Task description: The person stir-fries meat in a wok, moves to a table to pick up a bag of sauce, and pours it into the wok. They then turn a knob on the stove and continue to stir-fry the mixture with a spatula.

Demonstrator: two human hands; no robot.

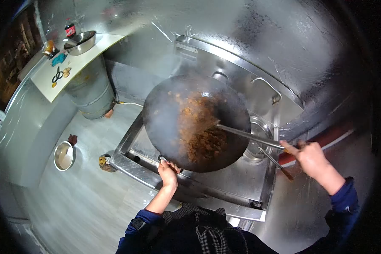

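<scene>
A large dark wok (161, 122) is tilted over the steel stove, with steam rising from it. Browned, reddish chunks of food (205, 146) lie in its middle and lower part. My left hand (168, 171) is closed around the small handle at the wok's near left rim. In my right hand (311, 157) is the long metal shaft of a wok spatula (252, 136). Its head reaches into the food, partly hidden by steam.
Right of the wok, a second wooden-handled utensil (277, 164) leans out of a round metal pot (254, 148). A faucet (269, 86) stands behind. At left, a white table (48, 80) bears a steel bowl (82, 45), bottle and scissors. Another bowl (64, 155) sits on the floor.
</scene>
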